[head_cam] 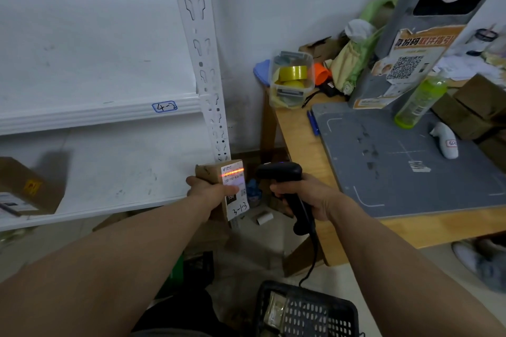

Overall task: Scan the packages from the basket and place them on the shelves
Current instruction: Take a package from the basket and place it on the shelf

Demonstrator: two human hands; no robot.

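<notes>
Brown cardboard package [216,186] held in the left hand [208,191], fingers wrapped round its side, thumb pressed on the white shipping label [235,189]; long axis roughly upright, top leaning a little away from the camera, label face turned right toward the scanner. Handwritten "3-1-3" at the label's lower end; a red-orange scan line crosses the label's top, barcode end. Right hand [304,197] clenched round the grip of a black handheld scanner [284,180], head pointing left at the label, just beside the package but not touching; its cable drops toward the floor. Package sits in the air in front of the white metal shelf upright [204,63], just off the front edge of the lower shelf board. Black plastic basket [306,312] at bottom of view on the floor, something pale and wrapped inside, contents hard to tell. White shelves [95,115] on the left, upper board tagged "4-2"; another cardboard box [27,189] sits at the left of the lower board. Wooden desk [298,134] on the right with a grey mat [405,161], green bottle [421,101], clear tub of yellow tape [291,76], white handheld device [446,139], grey stand with QR sticker [405,63]. White wall, pale floor with cardboard scraps.
</notes>
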